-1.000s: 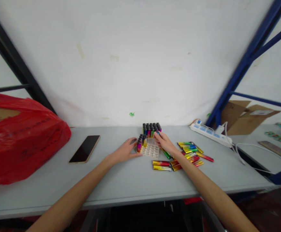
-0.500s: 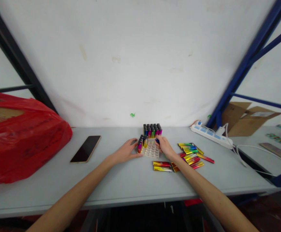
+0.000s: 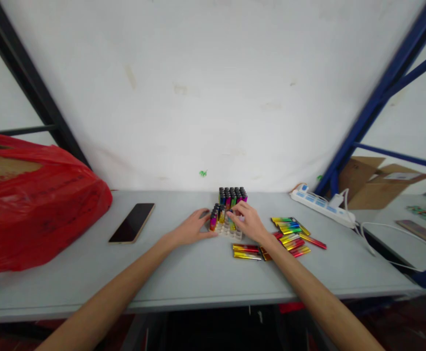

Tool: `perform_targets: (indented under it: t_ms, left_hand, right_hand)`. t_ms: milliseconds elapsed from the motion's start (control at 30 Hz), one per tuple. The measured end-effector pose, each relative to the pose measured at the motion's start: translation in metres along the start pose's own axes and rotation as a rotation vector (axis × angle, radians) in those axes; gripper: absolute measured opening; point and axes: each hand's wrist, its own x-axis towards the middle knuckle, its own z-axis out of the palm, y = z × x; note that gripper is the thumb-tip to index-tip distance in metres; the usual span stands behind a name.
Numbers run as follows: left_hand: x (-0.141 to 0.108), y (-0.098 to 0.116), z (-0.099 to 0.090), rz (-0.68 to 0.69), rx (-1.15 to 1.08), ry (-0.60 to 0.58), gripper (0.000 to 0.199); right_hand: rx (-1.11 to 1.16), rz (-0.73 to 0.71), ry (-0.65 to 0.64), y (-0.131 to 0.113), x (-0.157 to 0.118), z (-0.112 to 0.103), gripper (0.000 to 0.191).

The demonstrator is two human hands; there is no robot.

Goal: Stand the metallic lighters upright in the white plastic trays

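A pale grey counter (image 3: 183, 285) runs the full width of the view, its back edge along a white wall (image 3: 213, 97) with faint beige smudges and a small green mark (image 3: 203, 173) low down. A dark post (image 3: 33, 83) slants across the wall on the left; a blue metal frame (image 3: 372, 105) slants on the right.

At the counter's left end sits a bulging red plastic bag (image 3: 59, 214), with brown cardboard showing through its opening. A phone (image 3: 132, 223), screen dark, lies between the bag and the left hand (image 3: 191, 230). Toward the right back, a white power strip (image 3: 322, 207) lies at an angle, its white cord (image 3: 392, 231) looping to the right. An open cardboard box (image 3: 372, 190) stands behind the frame.

Near the middle is a pale tray (image 3: 228, 231) with a few upright lighters (image 3: 213, 220) at its left side. The left hand's fingers are spread apart around that end. The right hand's fingers, clamped on a yellowish lighter (image 3: 232, 223), are over the tray; whether it sits in a hole is unclear. Behind stands a block of black-topped lighters (image 3: 232, 196); loose shiny lighters (image 3: 291, 240) lie flat beside the right hand (image 3: 250, 224).
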Motion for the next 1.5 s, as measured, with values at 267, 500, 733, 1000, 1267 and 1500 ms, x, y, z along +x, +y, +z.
perform_targets:
  t_ms: [267,500,733,1000,1267,1500]
  left_hand:
    - [0.000,-0.001,0.002,-0.014,-0.007,0.006,0.075]
    - [0.000,-0.004,0.003,-0.008,-0.016,0.015,0.074]
    - [0.000,-0.004,0.004,-0.006,-0.008,0.009,0.076]
    - [0.000,-0.001,0.001,-0.006,-0.012,0.012,0.072]
    - [0.002,-0.003,0.004,-0.004,-0.020,0.012,0.079]
    - [0.002,-0.004,0.006,0.009,-0.005,0.015,0.077]
  right_hand:
    - [0.097,0.122,-0.068,-0.004,-0.002,0.012,0.047]
    - [-0.196,0.073,-0.159,-0.001,0.005,0.008,0.033]
    - [-0.392,0.070,-0.248,-0.014,0.005,0.010,0.021]
    - [-0.023,0.077,-0.374,-0.017,0.003,-0.014,0.039]
    - [0.011,0.078,-0.679,-0.021,-0.025,-0.068,0.014]
    - [-0.315,0.071,-0.613,-0.027,-0.052,-0.069,0.007]
